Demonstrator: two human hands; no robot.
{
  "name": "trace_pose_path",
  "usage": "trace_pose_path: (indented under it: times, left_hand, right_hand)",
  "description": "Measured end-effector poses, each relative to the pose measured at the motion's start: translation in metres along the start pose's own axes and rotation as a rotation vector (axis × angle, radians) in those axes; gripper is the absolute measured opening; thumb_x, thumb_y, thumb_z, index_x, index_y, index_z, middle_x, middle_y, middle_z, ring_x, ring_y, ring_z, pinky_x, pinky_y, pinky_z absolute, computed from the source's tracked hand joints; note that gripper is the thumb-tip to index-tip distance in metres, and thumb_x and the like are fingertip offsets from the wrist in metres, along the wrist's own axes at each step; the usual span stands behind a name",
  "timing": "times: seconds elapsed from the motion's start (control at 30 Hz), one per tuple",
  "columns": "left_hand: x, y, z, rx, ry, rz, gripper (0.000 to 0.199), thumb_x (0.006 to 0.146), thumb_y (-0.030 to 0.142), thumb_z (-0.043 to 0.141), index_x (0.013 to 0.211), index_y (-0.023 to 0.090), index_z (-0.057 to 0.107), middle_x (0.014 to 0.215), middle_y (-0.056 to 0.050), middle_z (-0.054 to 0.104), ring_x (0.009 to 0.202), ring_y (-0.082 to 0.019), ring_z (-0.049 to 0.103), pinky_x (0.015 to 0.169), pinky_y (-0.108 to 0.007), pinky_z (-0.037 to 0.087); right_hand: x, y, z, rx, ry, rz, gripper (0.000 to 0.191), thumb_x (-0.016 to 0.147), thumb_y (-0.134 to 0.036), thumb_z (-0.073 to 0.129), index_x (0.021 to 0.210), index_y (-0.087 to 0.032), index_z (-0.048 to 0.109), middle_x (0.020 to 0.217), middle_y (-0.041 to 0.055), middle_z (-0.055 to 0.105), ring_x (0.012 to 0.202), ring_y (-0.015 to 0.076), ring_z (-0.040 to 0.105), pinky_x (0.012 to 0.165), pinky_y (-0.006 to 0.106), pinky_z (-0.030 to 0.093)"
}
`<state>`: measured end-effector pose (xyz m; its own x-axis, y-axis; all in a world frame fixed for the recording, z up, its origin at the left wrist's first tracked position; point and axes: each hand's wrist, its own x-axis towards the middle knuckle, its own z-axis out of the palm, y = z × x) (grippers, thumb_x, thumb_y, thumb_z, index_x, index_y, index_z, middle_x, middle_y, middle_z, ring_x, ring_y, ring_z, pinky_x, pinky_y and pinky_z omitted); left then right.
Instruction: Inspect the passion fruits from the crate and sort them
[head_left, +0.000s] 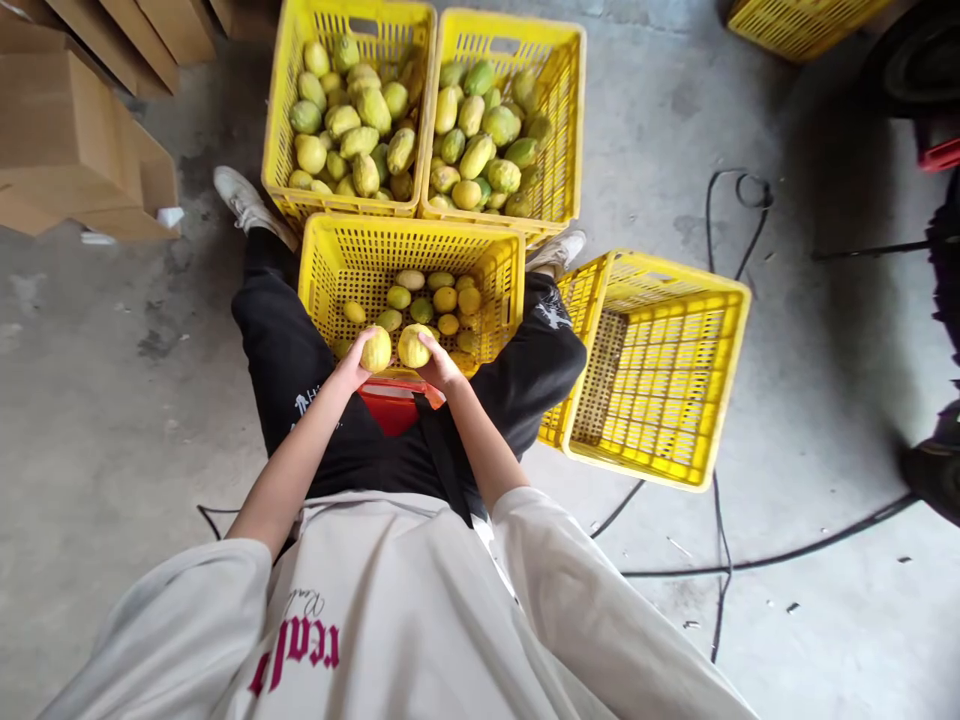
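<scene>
My left hand [354,362] is closed around a rounded yellow fruit [376,350], with the thumb on its upper left side. Another yellow fruit [413,347] sits in my right hand [441,364], its thumb across the right side. The two fruits are side by side with a small gap, above the near edge of a yellow plastic crate [412,233] between my legs. Several loose yellow and green fruits [421,310] lie on that crate's floor. Their exact kind is unclear. My palms and lower fingers are partly hidden.
Two yellow crates [271,120] [579,130] full of yellow-green fruit stand beyond. To the right, a yellow crate [660,474] lies tilted beside my knee. Cardboard boxes [75,140] are at upper left. Black cables [810,550] run over the concrete floor [150,420].
</scene>
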<state>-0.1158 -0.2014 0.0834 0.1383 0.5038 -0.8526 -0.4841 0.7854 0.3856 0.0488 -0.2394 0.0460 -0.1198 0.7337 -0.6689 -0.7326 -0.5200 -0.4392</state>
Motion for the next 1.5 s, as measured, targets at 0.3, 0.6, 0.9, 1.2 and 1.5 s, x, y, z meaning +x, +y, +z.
trace_pose_path:
  times: [0.3,0.6,0.9,1.2,1.5]
  left_hand:
    - [0.004,0.002,-0.003,-0.046,-0.01,-0.04,0.035,0.104,0.047,0.058,0.12,0.017,0.068,0.084,-0.007,0.075,0.077,-0.023,0.075,0.076,-0.035,0.065]
    - [-0.003,0.001,0.002,0.035,-0.043,-0.035,0.018,0.102,0.033,0.068,0.097,0.015,0.067,0.085,-0.006,0.074,0.073,-0.016,0.074,0.071,-0.026,0.061]
    - [0.003,-0.001,0.003,0.026,-0.012,-0.108,0.026,0.106,0.042,0.063,0.104,0.018,0.073,0.083,-0.005,0.074,0.068,-0.017,0.071,0.069,-0.026,0.059]
    - [0.003,-0.004,0.002,0.072,-0.023,-0.149,0.037,0.108,0.053,0.058,0.106,0.017,0.07,0.076,-0.005,0.072,0.062,-0.017,0.07,0.062,-0.026,0.058]
    - [0.004,0.002,-0.002,-0.11,0.059,0.055,0.017,0.102,0.039,0.065,0.107,0.022,0.065,0.081,0.001,0.069,0.071,-0.014,0.069,0.076,-0.025,0.061]
  right_hand:
    - [0.001,-0.001,0.001,0.013,0.098,-0.041,0.034,0.082,-0.029,0.079,0.109,-0.027,0.058,0.092,-0.0044,0.073,0.087,0.0174,0.076,0.083,0.032,0.064]
    - [0.006,-0.007,-0.002,0.122,0.121,0.012,0.026,0.089,-0.047,0.075,0.095,-0.024,0.064,0.08,0.0011,0.076,0.092,0.0233,0.078,0.08,0.032,0.066]
    - [0.004,-0.007,-0.001,0.094,0.15,0.03,0.03,0.089,-0.052,0.074,0.093,-0.024,0.066,0.081,0.0013,0.075,0.097,0.0244,0.077,0.084,0.035,0.066]
    - [-0.001,-0.008,0.001,0.073,0.162,0.068,0.036,0.089,-0.058,0.074,0.085,-0.024,0.063,0.075,0.0018,0.071,0.095,0.0253,0.076,0.084,0.036,0.067]
    - [0.0,-0.012,-0.001,0.11,0.132,0.045,0.042,0.092,-0.065,0.067,0.089,-0.023,0.066,0.075,0.0049,0.074,0.091,0.0267,0.078,0.08,0.039,0.068]
